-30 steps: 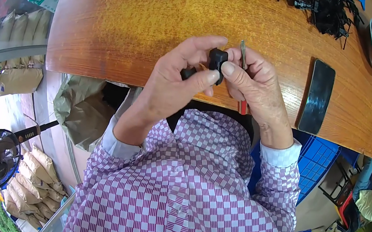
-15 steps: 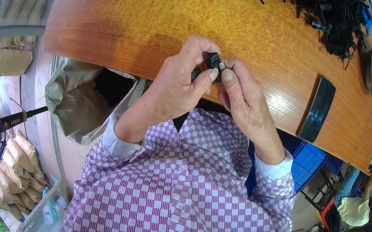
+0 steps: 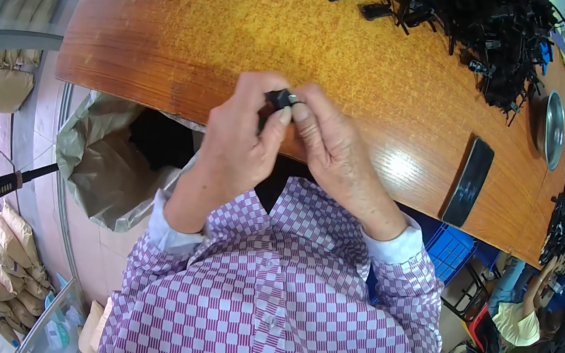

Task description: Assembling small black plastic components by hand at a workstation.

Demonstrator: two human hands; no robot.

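Note:
Just above the table's near edge, my left hand (image 3: 239, 132) is closed around a small black plastic part (image 3: 279, 98). My right hand (image 3: 336, 144) meets it from the other side, with thumb and forefinger pinched on the part's right end. A tiny shiny metal bit (image 3: 293, 97) shows at those right fingertips. Much of the part lies hidden behind my fingers. Both hands are over the wooden table (image 3: 193, 42). Farther off, a heap of similar-looking black plastic pieces (image 3: 464, 27) covers the table's far right.
A dark phone (image 3: 469, 182) lies right of my hands, with a metal bowl (image 3: 552, 130) beyond it. Below the table's left edge, an open paper sack (image 3: 94, 160) holds something black. Blue crates (image 3: 448, 251) stand under the table at right. Another person (image 3: 518, 322) is farther right.
Both hands have shifted left in the picture with the black part between them. The part has turned a little in the fingers. The whole view has also moved slightly.

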